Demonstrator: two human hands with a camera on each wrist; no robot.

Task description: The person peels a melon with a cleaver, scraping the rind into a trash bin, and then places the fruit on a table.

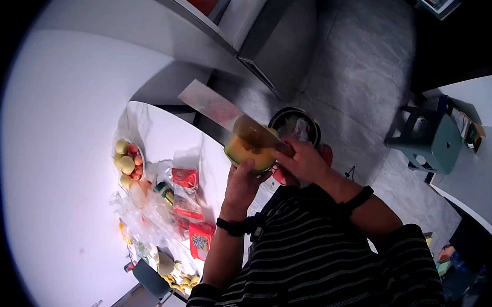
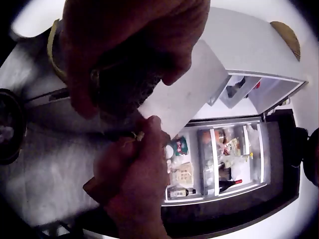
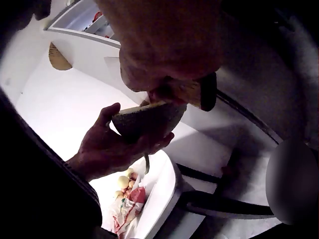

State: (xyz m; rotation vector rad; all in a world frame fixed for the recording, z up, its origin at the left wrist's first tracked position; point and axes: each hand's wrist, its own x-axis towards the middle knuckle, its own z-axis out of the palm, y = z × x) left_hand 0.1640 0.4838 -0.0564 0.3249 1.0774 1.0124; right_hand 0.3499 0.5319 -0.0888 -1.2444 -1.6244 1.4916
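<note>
- The left hand (image 1: 242, 186) cups a cut melon (image 1: 238, 153) held up in front of the striped shirt (image 1: 330, 252), thumb over the rim.
- The right hand (image 1: 305, 161) grips the handle of a broad knife (image 1: 215, 106) just beside the fruit; the left is the nearer of the hands, touching the melon itself.
- The blade lies across the melon's cut face, its long axis running from the right hand forward and leftward, blunt end beyond the far rim; whether its edge bites cannot be told.
- The melon's cut face points upward; its own long axis is unclear.
- Past them, a bin (image 1: 316, 130) stands on the floor (image 1: 366, 87).
</note>
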